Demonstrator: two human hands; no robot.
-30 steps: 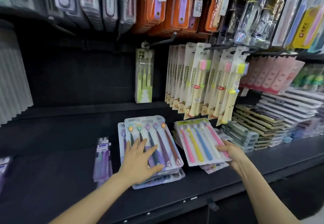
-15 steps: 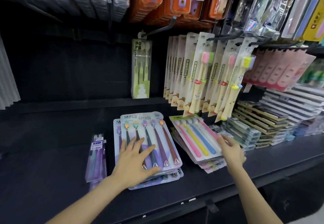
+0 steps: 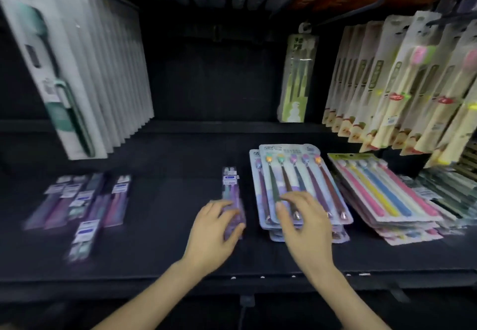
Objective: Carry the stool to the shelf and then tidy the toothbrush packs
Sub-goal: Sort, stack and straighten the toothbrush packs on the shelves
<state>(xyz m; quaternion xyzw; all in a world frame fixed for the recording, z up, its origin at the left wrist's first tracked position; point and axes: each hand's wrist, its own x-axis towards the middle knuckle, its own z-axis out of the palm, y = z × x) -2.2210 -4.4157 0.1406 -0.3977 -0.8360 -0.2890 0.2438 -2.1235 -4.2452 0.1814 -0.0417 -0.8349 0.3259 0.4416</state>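
A narrow purple toothbrush pack (image 3: 230, 187) lies lengthwise on the black shelf (image 3: 167, 226). My left hand (image 3: 213, 231) grips its near end, thumb on the right edge and fingers curled over the top. To its right is a stack of pale blue five-brush packs (image 3: 309, 172). My right hand (image 3: 305, 222) rests on the near half of that stack with fingers spread. Further right lies a stack of packs with pink, yellow and blue brushes (image 3: 382, 195). No stool is in view.
Several purple packs (image 3: 82, 200) lie scattered at the shelf's left. White boxed packs (image 3: 85, 76) hang at upper left. A green pack (image 3: 296, 79) and cream packs (image 3: 402, 84) hang at the back right. Dark flat packs (image 3: 449, 190) are piled at far right.
My left hand left the pale blue stack and took the narrow purple pack. My right hand moved from the pink-yellow stack onto the pale blue stack. The view swung left.
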